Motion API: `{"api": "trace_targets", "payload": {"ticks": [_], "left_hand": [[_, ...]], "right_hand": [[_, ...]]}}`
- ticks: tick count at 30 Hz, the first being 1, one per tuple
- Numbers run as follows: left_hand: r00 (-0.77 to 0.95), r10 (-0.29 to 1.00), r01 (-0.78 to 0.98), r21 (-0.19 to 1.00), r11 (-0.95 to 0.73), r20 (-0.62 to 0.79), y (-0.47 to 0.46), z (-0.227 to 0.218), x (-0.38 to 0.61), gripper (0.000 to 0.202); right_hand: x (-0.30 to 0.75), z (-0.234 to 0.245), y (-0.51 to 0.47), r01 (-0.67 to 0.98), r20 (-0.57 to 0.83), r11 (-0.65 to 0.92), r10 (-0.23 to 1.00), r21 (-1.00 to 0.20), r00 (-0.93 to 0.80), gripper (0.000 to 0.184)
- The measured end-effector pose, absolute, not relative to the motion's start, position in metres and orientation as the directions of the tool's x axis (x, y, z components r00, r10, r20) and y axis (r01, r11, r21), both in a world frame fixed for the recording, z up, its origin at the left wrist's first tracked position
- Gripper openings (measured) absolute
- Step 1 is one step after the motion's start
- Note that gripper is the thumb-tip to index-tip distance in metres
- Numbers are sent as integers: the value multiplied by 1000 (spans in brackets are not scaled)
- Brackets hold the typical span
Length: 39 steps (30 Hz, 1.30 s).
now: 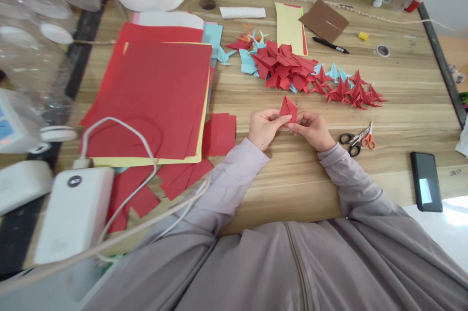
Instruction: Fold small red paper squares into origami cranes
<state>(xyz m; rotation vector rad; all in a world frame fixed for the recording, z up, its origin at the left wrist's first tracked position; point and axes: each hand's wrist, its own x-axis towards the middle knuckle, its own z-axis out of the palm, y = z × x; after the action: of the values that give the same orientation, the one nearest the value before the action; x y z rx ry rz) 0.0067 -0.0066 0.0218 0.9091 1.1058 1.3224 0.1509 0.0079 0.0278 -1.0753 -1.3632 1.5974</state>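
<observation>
A small folded piece of red origami paper (288,107) is held up over the wooden table between both hands. My left hand (266,126) pinches its left side, thumb across the front. On the lower right edge, the thumb and fingers of my right hand (313,128) close on the same piece. Just beyond the hands lies a heap of folded red paper pieces (281,65). Pointed red origami cranes (353,90) stand in a cluster to its right, with some light blue ones (333,72) behind.
Large red sheets (153,96) and small red squares (222,134) lie on the left. Scissors (354,140) rest right of my right hand, with a phone (426,180) farther right. A white power bank (75,213) trails a cable near my left sleeve. A black pen (330,45) lies at the back.
</observation>
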Motion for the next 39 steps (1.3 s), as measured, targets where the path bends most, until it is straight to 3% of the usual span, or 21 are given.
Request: {"api": "trace_targets", "payload": {"ticks": [13,23,39], "left_hand": [[-124,987,-214,974,70,-98,-5,18,6,46],[-82,988,-275,956,103,-130,-6,23,7,26],[-190,972,-332,941,66,-136,-2,18,6,22]], "right_hand": [[153,26,8,20,-152,-156,915,-988,-375,44],[151,27,9,-17,-151,-168,922,-986,-357,44],[152,26,8,23,-148,-151,910,-988,-387,46]]}}
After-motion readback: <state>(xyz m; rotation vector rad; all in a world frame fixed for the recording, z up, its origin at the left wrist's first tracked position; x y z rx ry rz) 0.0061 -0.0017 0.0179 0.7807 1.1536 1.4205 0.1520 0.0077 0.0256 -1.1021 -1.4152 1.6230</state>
